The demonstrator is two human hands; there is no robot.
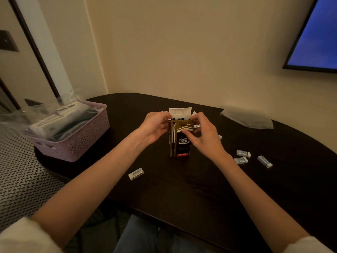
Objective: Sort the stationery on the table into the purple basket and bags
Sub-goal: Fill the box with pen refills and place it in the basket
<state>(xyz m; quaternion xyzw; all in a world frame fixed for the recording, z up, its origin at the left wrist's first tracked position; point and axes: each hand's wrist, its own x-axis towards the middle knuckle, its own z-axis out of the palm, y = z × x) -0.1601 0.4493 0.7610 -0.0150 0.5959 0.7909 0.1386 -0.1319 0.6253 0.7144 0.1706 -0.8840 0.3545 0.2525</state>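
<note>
A black and gold pen box (180,143) stands upright on the dark table (182,189), its white top flap open and dark pen caps showing inside. My left hand (155,126) grips the box's upper left edge. My right hand (204,136) pinches its upper right front. Several small white erasers lie on the table: one eraser (135,174) near the front left, others (243,153) to the right. The purple basket (78,143) sits at the table's left end, filled with clear bags of stationery.
A clear plastic bag (248,118) lies at the table's far right by the wall. A screen (317,37) hangs on the wall at the upper right. A woven patterned surface (21,179) lies left of the table. My knees are under the table's near edge.
</note>
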